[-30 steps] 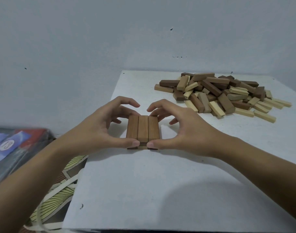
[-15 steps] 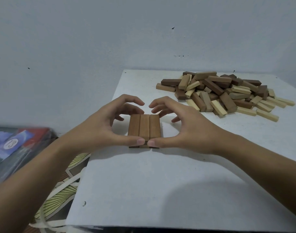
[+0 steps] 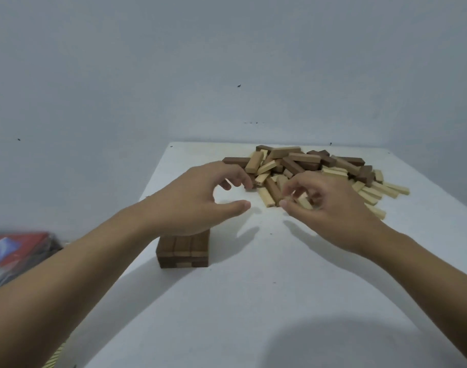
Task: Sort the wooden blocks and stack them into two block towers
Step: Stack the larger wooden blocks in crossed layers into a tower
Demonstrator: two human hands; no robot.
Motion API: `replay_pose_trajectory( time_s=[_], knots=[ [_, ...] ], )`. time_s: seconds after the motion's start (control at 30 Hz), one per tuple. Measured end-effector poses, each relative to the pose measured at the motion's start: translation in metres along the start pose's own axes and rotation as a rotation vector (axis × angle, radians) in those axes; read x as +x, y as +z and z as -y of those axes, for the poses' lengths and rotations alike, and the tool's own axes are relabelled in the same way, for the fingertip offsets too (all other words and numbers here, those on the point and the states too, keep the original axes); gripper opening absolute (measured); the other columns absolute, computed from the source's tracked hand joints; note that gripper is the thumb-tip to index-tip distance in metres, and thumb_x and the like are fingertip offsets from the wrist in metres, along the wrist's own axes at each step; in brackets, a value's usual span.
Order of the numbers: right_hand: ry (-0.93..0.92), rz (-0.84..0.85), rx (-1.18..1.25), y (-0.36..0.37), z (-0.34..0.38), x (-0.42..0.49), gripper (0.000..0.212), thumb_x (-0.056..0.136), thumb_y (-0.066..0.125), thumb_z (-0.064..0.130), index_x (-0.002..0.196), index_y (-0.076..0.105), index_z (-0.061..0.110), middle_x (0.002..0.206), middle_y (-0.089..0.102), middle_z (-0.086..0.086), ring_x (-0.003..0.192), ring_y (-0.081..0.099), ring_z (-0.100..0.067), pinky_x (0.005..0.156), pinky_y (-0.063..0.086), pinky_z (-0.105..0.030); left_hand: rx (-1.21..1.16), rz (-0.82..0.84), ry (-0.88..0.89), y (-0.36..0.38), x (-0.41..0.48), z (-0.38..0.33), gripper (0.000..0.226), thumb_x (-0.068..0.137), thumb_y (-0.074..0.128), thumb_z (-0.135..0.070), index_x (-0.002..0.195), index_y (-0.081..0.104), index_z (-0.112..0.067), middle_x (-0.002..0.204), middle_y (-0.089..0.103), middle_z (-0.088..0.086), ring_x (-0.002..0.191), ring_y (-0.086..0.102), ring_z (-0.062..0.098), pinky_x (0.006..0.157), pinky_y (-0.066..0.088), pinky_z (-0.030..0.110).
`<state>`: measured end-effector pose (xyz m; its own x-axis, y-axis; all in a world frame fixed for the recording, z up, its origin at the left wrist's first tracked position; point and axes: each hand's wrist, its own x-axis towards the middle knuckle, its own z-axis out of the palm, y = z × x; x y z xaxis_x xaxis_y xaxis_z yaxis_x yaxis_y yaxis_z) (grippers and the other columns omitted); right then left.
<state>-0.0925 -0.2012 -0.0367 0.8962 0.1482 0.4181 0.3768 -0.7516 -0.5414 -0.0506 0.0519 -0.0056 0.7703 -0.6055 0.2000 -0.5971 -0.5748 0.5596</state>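
As hands (image 3: 200,200) (image 3: 330,208) lift away, stack (image 3: 183,251) stands.

White table (image 3: 253,314) carrying a brown block stack (image 3: 184,252) and a loose block pile (image 3: 320,168).
Stack is sitting upright near the left edge; pile of mixed dark and pale blocks is lying well apart from the stack, beyond it and to its right.

The stacked tower (image 3: 183,251) stands near-left (table (image 3: 253,301)), loose blocks (image 3: 306,168) behind-right.
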Motion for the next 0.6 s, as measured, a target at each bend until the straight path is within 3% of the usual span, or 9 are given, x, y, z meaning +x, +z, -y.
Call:
replay_pose_trajectory(
  time_s=[0.07,0.17,0.27,0.37,0.47,0.53,0.6],
  knots=[
    [-0.030,0.013,-0.128,-0.002,-0.019,-0.002,0.003,0.093,0.071,0.026,0.095,0.071,0.025,0.091,0.066,0.015,0.086,0.060,-0.006,0.075,0.049,-0.034,0.271,0.137,0.019,0.010,0.019,-0.009,0.036,0.100,0.056,-0.041,0.136,0.053,-0.041,0.139,0.050,-0.018,0.130,0.044,0.005,0.095,0.037,0.026],
    [-0.086,0.079,-0.329,0.001,-0.039,-0.008,0.013,0.097,0.063,0.028,0.108,0.068,0.025,0.099,0.056,0.013,0.088,0.054,-0.010,0.082,0.050,-0.043,0.638,0.309,0.038,0.031,0.044,-0.020,0.048,0.105,0.044,-0.038,0.151,0.036,-0.030,0.155,0.038,-0.009,0.143,0.034,0.018,0.113,0.028,0.045],
    [-0.135,0.088,-0.469,0.002,-0.048,-0.015,0.022,0.099,0.056,0.029,0.119,0.063,0.027,0.107,0.047,0.009,0.090,0.045,-0.009,0.084,0.047,-0.039,0.821,0.391,0.051,0.049,0.061,-0.028,0.053,0.106,0.037,-0.038,0.156,0.025,-0.023,0.163,0.027,-0.003,0.146,0.030,0.025,0.113,0.028,0.051],
    [-0.158,0.099,-0.554,-0.001,-0.054,-0.019,0.022,0.101,0.050,0.027,0.115,0.066,0.023,0.107,0.045,0.006,0.090,0.042,-0.011,0.083,0.045,-0.039,0.905,0.445,0.015,0.056,0.072,-0.030,0.061,0.107,0.032,-0.037,0.162,0.012,-0.019,0.170,0.011,-0.003,0.152,0.019,0.024,0.113,0.025,0.055],
    [-0.175,0.091,-0.590,-0.007,-0.063,-0.024,0.022,0.101,0.050,0.026,0.104,0.070,0.019,0.112,0.046,0.007,0.090,0.034,-0.007,0.084,0.043,-0.037,0.880,0.424,0.038,0.056,0.071,-0.031,0.052,0.107,0.032,-0.036,0.156,0.028,-0.021,0.165,0.025,-0.007,0.151,0.023,0.022,0.111,0.026,0.059],
    [-0.171,0.103,-0.611,-0.011,-0.068,-0.029,0.020,0.100,0.051,0.026,0.099,0.070,0.020,0.116,0.047,0.009,0.097,0.041,-0.009,0.083,0.036,-0.032,0.859,0.377,0.090,0.057,0.064,-0.034,0.038,0.106,0.032,-0.036,0.140,0.044,-0.024,0.149,0.042,-0.010,0.144,0.031,0.018,0.106,0.027,0.056],
    [-0.168,0.118,-0.611,-0.014,-0.073,-0.032,0.020,0.101,0.051,0.026,0.104,0.070,0.022,0.121,0.050,0.009,0.107,0.047,-0.012,0.083,0.030,-0.031,0.847,0.362,0.123,0.061,0.054,-0.038,0.034,0.107,0.030,-0.034,0.135,0.046,-0.024,0.142,0.045,-0.009,0.139,0.035,0.017,0.104,0.024,0.051]
  ],
)
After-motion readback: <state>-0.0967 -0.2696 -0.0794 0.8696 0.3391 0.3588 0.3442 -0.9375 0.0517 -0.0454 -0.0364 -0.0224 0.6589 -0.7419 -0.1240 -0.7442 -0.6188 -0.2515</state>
